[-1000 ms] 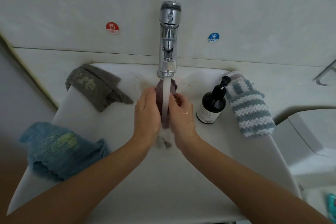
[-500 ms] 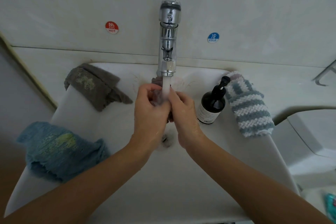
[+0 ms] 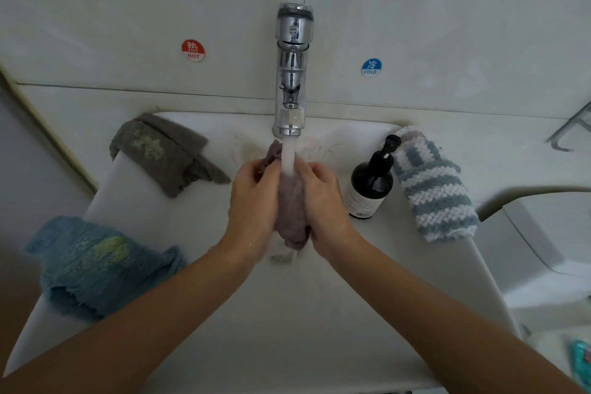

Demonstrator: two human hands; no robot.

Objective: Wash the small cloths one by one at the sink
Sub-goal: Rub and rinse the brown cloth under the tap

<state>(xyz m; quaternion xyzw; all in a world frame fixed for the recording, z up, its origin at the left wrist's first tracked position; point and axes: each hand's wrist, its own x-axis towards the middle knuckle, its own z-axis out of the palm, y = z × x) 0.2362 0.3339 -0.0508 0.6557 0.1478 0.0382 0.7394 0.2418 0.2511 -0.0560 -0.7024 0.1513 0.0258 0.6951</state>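
Closest to the camera are the two forearms reaching in over the front of the sink [image 3: 431, 272], and they meet right under the faucet [image 3: 292, 73], which I'll use as the reference for everything. The left hand [image 3: 252, 201] and the right hand [image 3: 323, 198] are both wrapped around a purple cloth [image 3: 291, 208], fingers curled in from each side, so it's squeezed into a long bunch between the palms directly below the faucet with the water stream [image 3: 288, 155] landing on its top end. Looks to me like the rinse and scrub step on this one cloth, somewhere in the middle of the job, since the other cloths seem to be waiting their turn. Near-left of the faucet, a blue cloth [image 3: 96, 262] with a yellowish stain hangs over the sink's edge. Farther back on the left, closer to the faucet, a gray cloth [image 3: 163, 153] with a pale stain lies on the rim. To the right of the faucet there's a dark soap bottle [image 3: 371, 185] with a pump, and just beyond it, touching or nearly so, a blue and white striped cloth [image 3: 431, 182]. Behind the faucet on the wall are a red hot sticker [image 3: 193, 50] and a blue cold sticker [image 3: 371, 67]. My guess for next: wring the purple one out, set it aside away from the dirty ones, then grab another, probably with some soap.
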